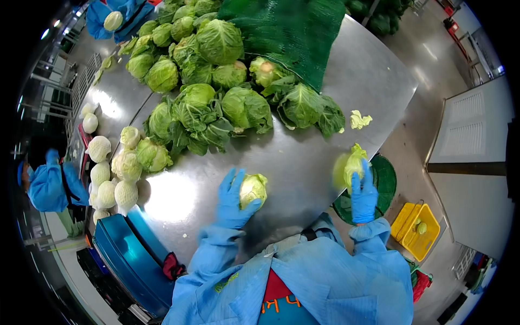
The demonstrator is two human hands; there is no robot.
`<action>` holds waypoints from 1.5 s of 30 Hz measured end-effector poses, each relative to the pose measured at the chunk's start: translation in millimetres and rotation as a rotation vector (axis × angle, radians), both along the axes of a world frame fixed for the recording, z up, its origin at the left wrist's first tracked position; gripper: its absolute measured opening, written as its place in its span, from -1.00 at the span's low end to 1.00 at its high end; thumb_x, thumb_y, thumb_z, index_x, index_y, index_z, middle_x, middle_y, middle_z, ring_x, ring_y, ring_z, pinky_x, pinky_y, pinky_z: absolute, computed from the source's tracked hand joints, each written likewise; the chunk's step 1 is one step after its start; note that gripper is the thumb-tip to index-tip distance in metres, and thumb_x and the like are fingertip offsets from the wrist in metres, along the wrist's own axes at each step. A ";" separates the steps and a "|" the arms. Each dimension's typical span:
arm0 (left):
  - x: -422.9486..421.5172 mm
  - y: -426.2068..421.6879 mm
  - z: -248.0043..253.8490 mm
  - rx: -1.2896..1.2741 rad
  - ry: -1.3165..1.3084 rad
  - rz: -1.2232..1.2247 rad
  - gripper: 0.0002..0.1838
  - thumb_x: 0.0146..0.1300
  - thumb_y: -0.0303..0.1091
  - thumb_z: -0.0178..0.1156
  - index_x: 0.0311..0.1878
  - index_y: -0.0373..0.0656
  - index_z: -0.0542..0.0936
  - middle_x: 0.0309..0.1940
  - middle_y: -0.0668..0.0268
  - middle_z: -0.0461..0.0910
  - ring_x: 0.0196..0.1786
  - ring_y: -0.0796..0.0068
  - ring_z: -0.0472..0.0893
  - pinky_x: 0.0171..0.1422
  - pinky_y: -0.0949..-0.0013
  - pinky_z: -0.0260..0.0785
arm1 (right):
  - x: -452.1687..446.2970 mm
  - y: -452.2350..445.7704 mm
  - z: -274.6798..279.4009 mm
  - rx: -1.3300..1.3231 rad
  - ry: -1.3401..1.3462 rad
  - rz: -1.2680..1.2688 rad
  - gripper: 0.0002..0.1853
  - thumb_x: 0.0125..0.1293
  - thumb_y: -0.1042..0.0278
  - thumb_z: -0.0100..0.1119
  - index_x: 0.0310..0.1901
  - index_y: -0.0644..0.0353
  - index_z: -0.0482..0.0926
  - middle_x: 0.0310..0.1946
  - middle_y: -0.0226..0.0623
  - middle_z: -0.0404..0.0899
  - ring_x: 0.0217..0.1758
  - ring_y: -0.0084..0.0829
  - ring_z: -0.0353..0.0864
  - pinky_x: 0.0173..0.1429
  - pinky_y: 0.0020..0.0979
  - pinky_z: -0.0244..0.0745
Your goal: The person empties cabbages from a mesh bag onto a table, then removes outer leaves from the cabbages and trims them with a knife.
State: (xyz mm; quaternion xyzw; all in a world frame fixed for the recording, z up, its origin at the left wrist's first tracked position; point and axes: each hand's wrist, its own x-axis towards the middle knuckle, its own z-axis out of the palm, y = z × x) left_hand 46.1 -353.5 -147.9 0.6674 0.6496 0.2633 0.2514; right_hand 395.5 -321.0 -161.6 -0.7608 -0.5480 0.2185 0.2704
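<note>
My left hand (234,199), in a blue glove, grips the left side of a trimmed pale cabbage (253,188) on the metal table (292,168). Its thumb lies across the near side of the head. At the table's right edge, my right hand (364,196), also gloved in blue, has its fingers on loose cabbage leaves (355,163). Those leaves are partly blurred and hang over a round green bin (388,181). A torn leaf piece (359,119) lies on the table beyond my right hand.
Untrimmed cabbages (219,43) are piled at the back, beside a green mesh sack (292,32). Net-wrapped cabbages (126,194) stand at the left near a blue crate (127,260). A yellow basket (428,238) is on the floor at right. A co-worker (51,184) is at far left.
</note>
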 end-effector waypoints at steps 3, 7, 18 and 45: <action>-31.1 -1.4 14.7 -0.336 -0.010 -0.045 -0.25 0.19 -0.04 0.26 0.39 -0.15 0.29 0.12 0.09 0.37 0.24 0.09 0.34 0.37 0.16 0.22 | -38.6 -8.5 -9.3 -0.364 0.791 0.071 -0.54 0.52 0.13 -0.14 0.35 0.12 0.34 -0.51 -0.26 0.54 -0.56 -0.51 0.50 -0.43 -0.42 0.47; -22.4 -13.7 -11.6 -0.003 -0.015 -0.029 -0.15 0.11 -0.07 0.35 0.42 -0.14 0.22 0.31 0.01 0.19 0.33 0.08 0.29 0.41 0.17 0.20 | -107.8 -27.4 -6.0 -0.408 0.564 0.414 -0.44 0.50 -0.07 -0.18 0.45 -0.11 0.16 -0.68 -0.17 0.51 -0.63 -0.26 0.57 -0.42 -0.23 0.50; 31.2 -22.7 -20.8 -0.240 -0.198 0.245 0.20 -0.40 -0.03 0.63 0.29 -0.33 0.14 0.16 -0.02 0.23 0.19 0.00 0.34 0.21 0.11 0.31 | -138.0 -46.5 -16.0 -0.148 0.035 0.644 -0.32 0.45 -0.16 -0.13 0.46 0.04 0.13 -0.74 -0.13 0.49 -0.74 -0.11 0.48 -0.60 -0.06 0.34; 74.8 -27.9 -18.7 -0.078 0.120 0.300 0.07 -0.35 -0.04 0.58 0.22 -0.29 0.22 0.08 -0.02 0.34 0.14 -0.04 0.40 0.21 -0.01 0.25 | -133.8 7.1 -49.6 0.191 -0.313 0.759 -0.67 0.48 0.07 -0.12 0.15 -0.06 0.47 -0.61 -0.26 0.55 -0.62 -0.29 0.55 -0.54 -0.21 0.44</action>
